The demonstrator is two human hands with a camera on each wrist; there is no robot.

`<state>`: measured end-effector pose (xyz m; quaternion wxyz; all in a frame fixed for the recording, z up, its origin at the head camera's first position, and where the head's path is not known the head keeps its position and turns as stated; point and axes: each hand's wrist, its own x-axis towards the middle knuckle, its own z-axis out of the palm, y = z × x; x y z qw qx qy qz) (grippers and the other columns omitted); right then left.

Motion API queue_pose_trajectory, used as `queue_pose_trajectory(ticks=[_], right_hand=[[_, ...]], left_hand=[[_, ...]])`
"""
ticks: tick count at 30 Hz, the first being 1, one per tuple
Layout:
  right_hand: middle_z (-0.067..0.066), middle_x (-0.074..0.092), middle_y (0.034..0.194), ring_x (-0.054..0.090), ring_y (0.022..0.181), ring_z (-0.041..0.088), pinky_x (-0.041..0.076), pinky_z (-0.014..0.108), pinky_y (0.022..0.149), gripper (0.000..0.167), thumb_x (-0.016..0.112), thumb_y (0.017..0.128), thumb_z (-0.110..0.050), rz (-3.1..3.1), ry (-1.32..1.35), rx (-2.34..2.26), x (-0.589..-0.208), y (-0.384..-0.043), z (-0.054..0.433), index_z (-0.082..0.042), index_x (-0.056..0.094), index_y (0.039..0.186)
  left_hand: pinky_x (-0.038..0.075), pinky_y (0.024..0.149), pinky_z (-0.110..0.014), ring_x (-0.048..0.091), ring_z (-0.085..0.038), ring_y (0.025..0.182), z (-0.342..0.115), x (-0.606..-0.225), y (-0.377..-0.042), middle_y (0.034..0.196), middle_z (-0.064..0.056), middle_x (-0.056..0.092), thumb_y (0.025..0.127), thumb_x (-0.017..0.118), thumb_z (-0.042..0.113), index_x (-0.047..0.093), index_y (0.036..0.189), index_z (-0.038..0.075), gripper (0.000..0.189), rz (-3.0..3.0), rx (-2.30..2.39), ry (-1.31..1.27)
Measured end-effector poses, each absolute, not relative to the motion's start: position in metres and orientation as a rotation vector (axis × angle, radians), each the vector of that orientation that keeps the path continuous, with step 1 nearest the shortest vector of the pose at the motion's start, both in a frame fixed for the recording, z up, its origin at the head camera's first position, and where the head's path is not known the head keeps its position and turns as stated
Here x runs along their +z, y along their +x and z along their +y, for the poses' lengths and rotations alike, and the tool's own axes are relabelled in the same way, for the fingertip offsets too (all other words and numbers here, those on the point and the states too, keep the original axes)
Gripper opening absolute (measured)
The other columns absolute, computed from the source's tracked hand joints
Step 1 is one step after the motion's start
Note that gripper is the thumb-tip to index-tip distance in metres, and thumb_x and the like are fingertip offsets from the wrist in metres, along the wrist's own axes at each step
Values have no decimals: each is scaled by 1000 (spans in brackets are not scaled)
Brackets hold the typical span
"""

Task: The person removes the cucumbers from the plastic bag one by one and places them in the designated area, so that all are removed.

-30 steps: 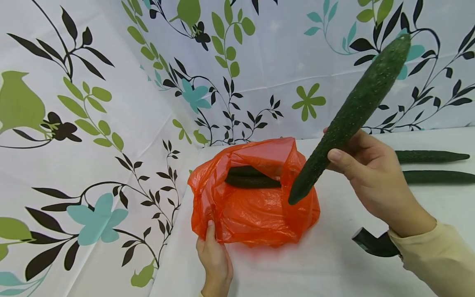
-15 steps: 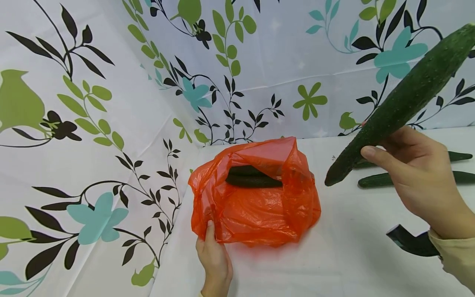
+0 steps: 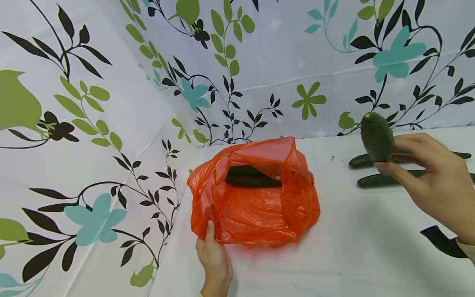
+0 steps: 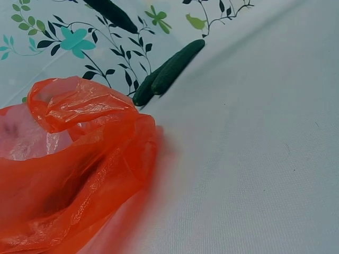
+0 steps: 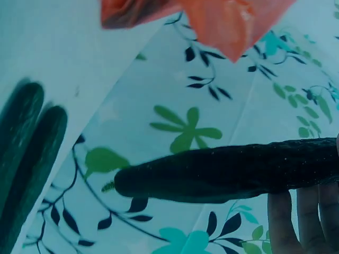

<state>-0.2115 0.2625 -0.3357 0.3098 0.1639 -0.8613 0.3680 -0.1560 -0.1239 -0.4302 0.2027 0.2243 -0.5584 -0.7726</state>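
Note:
My right hand [image 3: 434, 173] grips a dark green cucumber [image 3: 377, 138] above the table's right side. In the head view one end of it points toward the camera; in the right wrist view the cucumber [image 5: 228, 172] lies lengthwise, with fingers [image 5: 310, 217] under it. At the lower middle, my left hand [image 3: 215, 262] holds the near left edge of an orange-red plastic bag [image 3: 256, 218], thumb on the outside. The bag's mouth faces me, and dark cucumbers [image 3: 252, 180] show inside. In the left wrist view only the bag [image 4: 79, 180] shows, not the hand.
Two more cucumbers lie side by side on the white table [image 3: 297, 268], right of the bag: a far one [image 3: 360, 161] and a near one [image 3: 375, 180], partly behind my right hand. A patterned cloth [image 3: 259, 62] hangs behind and to the left.
My right hand has carried the cucumber from beside the bag to the right and lower, turning its end toward the camera. The left hand and the bag have stayed put.

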Motion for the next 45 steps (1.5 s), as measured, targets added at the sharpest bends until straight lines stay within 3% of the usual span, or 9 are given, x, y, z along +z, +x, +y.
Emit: queue_pose_trajectory(ticks=[3, 6, 8, 11, 15, 18, 20, 26, 45], right_hand=[[15, 62, 114, 59, 106, 14, 29, -2, 91, 34, 76, 90, -11, -2279, 489, 791, -342, -214, 269, 5, 67, 119], [21, 60, 112, 57, 98, 37, 22, -3, 93, 64, 51, 100, -53, -2270, 544, 655, -348, -218, 275, 7, 67, 117], [22, 60, 110, 58, 96, 39, 19, -3, 93, 83, 34, 99, -67, -2263, 565, 585, -352, -220, 279, 6, 68, 117], [21, 61, 107, 59, 93, 39, 23, 1, 92, 84, 28, 101, -68, -2251, 586, 502, -360, -223, 286, 4, 70, 115], [22, 62, 106, 59, 92, 43, 50, 34, 88, 82, 23, 105, -63, -2256, 603, 390, -374, -225, 299, 3, 71, 112], [23, 61, 107, 57, 96, 48, 50, 59, 81, 81, 18, 107, -59, -2294, 611, 316, -387, -225, 312, 2, 70, 113], [24, 60, 108, 56, 98, 49, 50, 63, 84, 81, 14, 107, -57, -2323, 625, 271, -396, -226, 322, 2, 68, 114], [26, 58, 107, 56, 97, 49, 50, 61, 79, 85, 5, 106, -56, -2379, 634, 151, -422, -229, 348, 2, 67, 112], [23, 58, 97, 56, 84, 47, 47, 57, 73, 85, 4, 106, -54, -2349, 664, 157, -490, -246, 398, 2, 67, 100]], left_hand=[[46, 105, -27, 46, -25, 127, -124, -430, -156, 144, -7, 46, 109, 44, 28, 37, 148, 6, 45, -1557, -2155, 635], [46, 105, -27, 47, -25, 126, -125, -431, -156, 144, -7, 46, 109, 44, 28, 37, 148, 6, 45, -1550, -2157, 631], [46, 104, -27, 47, -25, 126, -125, -431, -156, 144, -8, 47, 109, 44, 28, 38, 147, 5, 45, -1546, -2157, 628], [46, 104, -27, 47, -25, 126, -125, -431, -157, 144, -8, 47, 109, 44, 28, 38, 147, 5, 45, -1543, -2155, 623], [46, 105, -27, 46, -25, 127, -125, -431, -157, 144, -8, 47, 109, 44, 27, 38, 147, 4, 45, -1542, -2160, 622], [45, 105, -27, 46, -25, 127, -125, -431, -156, 144, -8, 46, 109, 44, 27, 38, 147, 4, 45, -1544, -2164, 617], [45, 105, -28, 46, -25, 127, -124, -430, -156, 144, -9, 46, 109, 44, 27, 38, 147, 4, 45, -1548, -2164, 612], [45, 105, -28, 46, -26, 127, -125, -431, -156, 144, -9, 46, 109, 44, 27, 38, 147, 4, 45, -1552, -2156, 604], [46, 104, -27, 46, -27, 126, -125, -431, -157, 143, -10, 46, 110, 43, 27, 38, 146, 3, 44, -1547, -2155, 604]])
